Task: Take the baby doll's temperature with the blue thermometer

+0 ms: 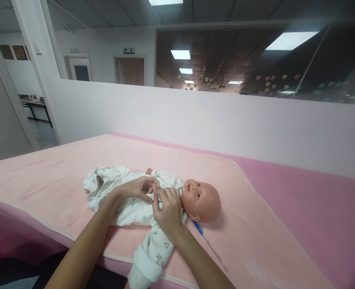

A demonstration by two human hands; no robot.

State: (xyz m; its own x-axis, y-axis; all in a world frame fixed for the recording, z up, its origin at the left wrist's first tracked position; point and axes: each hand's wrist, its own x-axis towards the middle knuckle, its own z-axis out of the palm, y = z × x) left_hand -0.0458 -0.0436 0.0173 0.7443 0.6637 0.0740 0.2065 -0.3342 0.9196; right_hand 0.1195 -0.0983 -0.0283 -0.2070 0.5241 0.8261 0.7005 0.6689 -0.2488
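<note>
A baby doll lies on its back on a pale pink blanket, head to the right. It wears a white printed sleepsuit. My left hand rests on the doll's chest with fingers pinched on the suit's front. My right hand is beside it near the collar, fingers closed on the same cloth. One sleeve hangs toward the front edge.
A thin thermometer with a blue end lies on the blanket beside the doll's head. The darker pink mattress extends to the right. A white partition wall stands behind the bed, with glass panels above.
</note>
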